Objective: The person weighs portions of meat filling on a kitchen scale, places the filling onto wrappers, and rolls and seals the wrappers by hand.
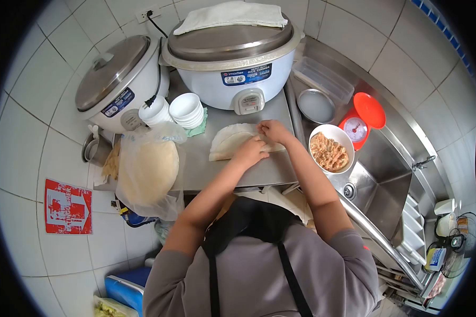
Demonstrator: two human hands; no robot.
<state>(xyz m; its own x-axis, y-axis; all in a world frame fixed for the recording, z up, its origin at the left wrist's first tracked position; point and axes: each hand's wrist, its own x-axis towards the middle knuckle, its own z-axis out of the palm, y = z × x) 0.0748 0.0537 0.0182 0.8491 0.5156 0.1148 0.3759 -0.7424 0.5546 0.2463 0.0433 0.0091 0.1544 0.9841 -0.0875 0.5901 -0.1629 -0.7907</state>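
A thin pale wrapper [225, 143], folded over, lies on the steel counter [198, 166] in front of me. My left hand [250, 152] rests on the wrapper's near middle part, fingers bent and pressed on it. Just right of it, my right hand [274, 131] has its fingers closed at the wrapper's upper right edge; its fingertips are partly hidden. A stack of round wrappers [149, 171] lies in a clear plastic bag to the left. To the right stands a white bowl [345, 130] of orange-pink filling [329, 152].
Two rice cookers [230, 79] stand at the back, with white cups [186, 109] before them. A red scale [360, 124], a metal tray [316, 105] and a clear container [322, 79] sit at the right, behind the sink [378, 193]. A steel pot [98, 150] is at the left.
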